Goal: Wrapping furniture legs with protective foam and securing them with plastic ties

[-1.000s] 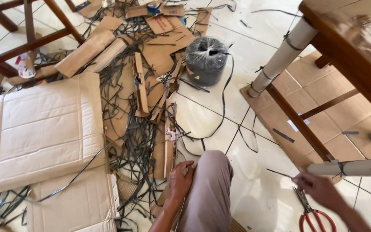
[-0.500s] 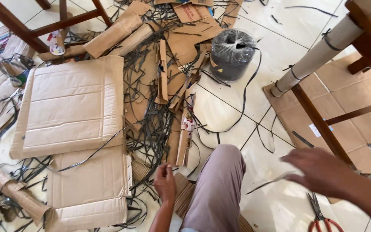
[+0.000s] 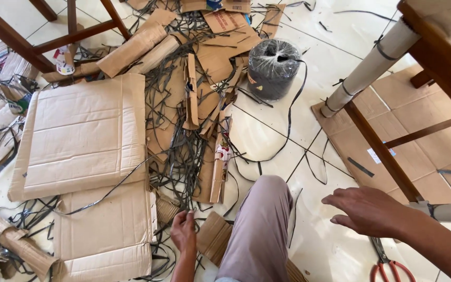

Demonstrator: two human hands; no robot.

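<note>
Down at six o'clock, my left hand pinched thin black strap scraps, their tangle running lengthwise toward twelve. My right hand hovered spread and empty, red-handled scissors just beside it at five o'clock on the tiled floor.

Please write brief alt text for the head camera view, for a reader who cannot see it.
A seated person's left hand reaches into black strap offcuts among flattened cardboard on a tiled floor, while the right hand hovers open above red-handled scissors. A black strap roll stands beyond.
</note>
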